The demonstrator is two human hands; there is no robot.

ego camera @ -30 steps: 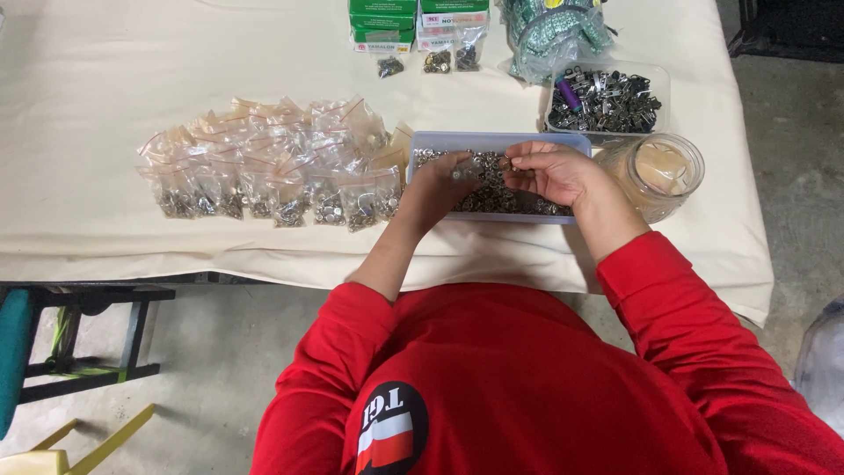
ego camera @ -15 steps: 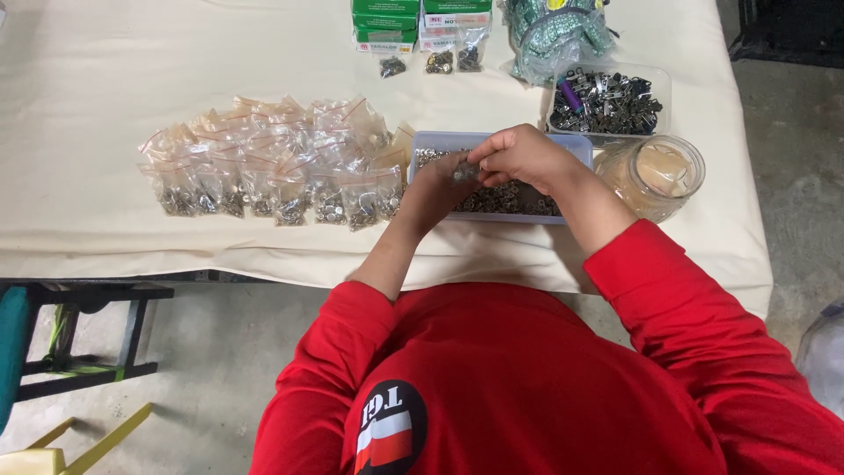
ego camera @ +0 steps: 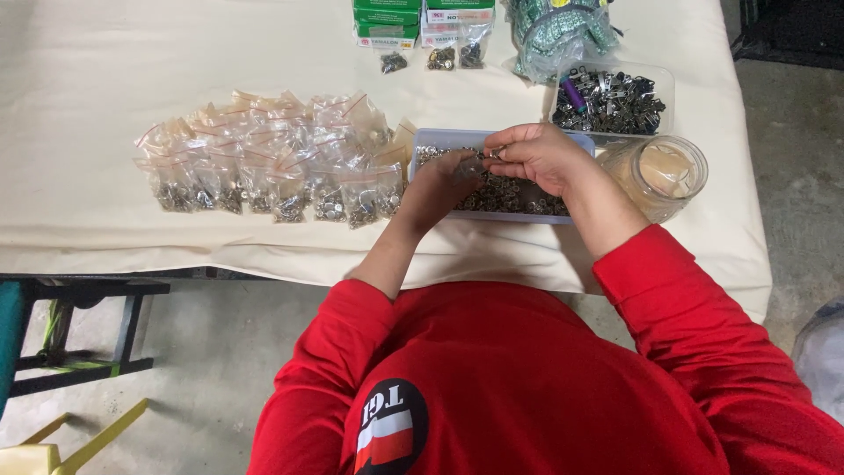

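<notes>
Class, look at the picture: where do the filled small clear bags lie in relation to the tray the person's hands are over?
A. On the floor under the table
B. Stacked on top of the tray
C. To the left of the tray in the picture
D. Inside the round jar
C: the heap of small clear bags lies on the cloth left of the shallow tray, over which the left hand and right hand work.

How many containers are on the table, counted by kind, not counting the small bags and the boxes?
Shallow clear trays of small metal parts: 2
Round clear jar: 1
Total: 3
Both hands are over the nearer tray.
</notes>
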